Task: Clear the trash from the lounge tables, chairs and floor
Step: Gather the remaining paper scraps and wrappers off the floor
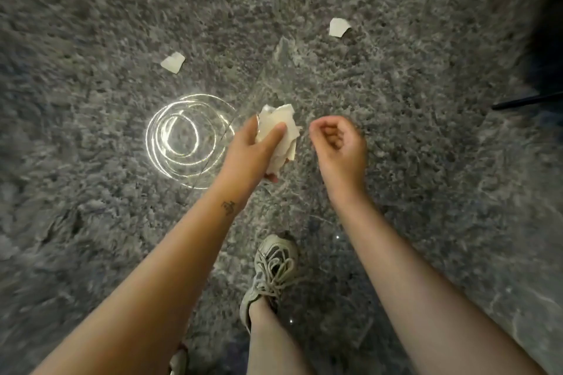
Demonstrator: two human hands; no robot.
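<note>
My left hand point(249, 151) grips a bunch of torn cream paper scraps point(281, 128), thumb across the front. My right hand point(339, 148) hovers just right of it with fingers loosely curled and nothing in them. Two more torn paper scraps lie on the grey shaggy carpet point(91, 39): one scrap point(173, 61) at the upper left, another scrap point(338, 27) at the upper right. A third pale piece point(283, 49) lies between them, seen dimly through a clear glass surface.
A glass tabletop edge point(243, 113) runs diagonally under my hands, with bright ring-shaped light reflections point(185, 140) at the left. My sneaker point(272, 268) stands on the carpet below. A dark thin leg or rod point(527, 100) enters from the right.
</note>
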